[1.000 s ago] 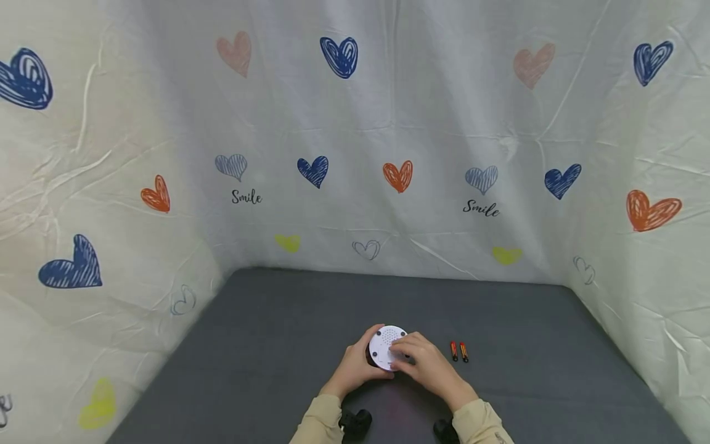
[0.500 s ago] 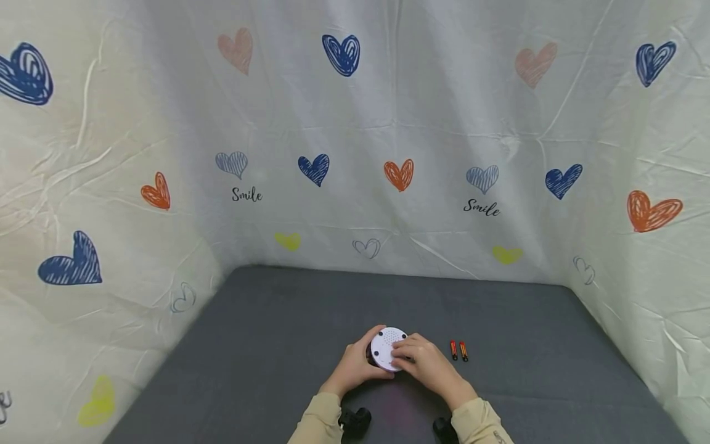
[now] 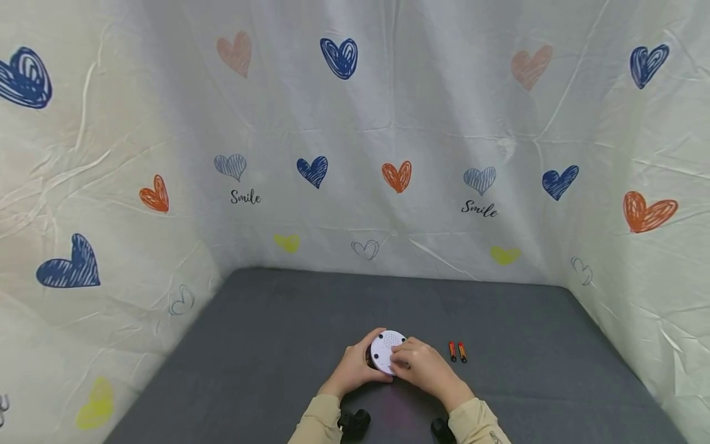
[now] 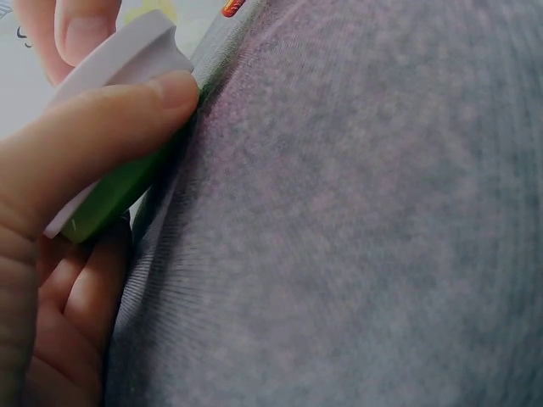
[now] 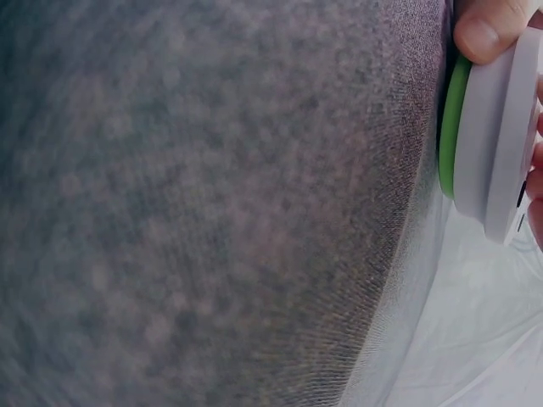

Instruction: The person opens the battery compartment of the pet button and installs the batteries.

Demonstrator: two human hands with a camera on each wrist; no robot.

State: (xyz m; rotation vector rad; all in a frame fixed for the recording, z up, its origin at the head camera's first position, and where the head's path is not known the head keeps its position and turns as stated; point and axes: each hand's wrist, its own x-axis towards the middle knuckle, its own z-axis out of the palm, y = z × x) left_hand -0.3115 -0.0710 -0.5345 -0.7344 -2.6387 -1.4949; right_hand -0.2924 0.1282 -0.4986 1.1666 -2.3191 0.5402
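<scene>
My left hand (image 3: 355, 365) grips a round device (image 3: 381, 353) by its side, with the thumb along the near edge. The device has a white face with small holes and dark round feet, turned up toward the head camera. A green rim (image 5: 454, 127) shows on its other side in the right wrist view. My right hand (image 3: 426, 368) is at the right part of the white face, its fingers bunched and curled, the fingertips on the surface. These fingers hide that part of the face. In the left wrist view the left thumb (image 4: 110, 127) presses across the white side.
Two red and black batteries (image 3: 452, 351) lie side by side on the grey tabletop (image 3: 277, 345), right of my right hand. Black objects (image 3: 355, 423) sit by both wrists. A white curtain (image 3: 421, 111) with printed hearts surrounds the table at the back and sides.
The right hand's fingers have curled more and drawn closer together on the white face, the thumb tucking in. The left hand keeps its grip on the device. The batteries have not moved.
</scene>
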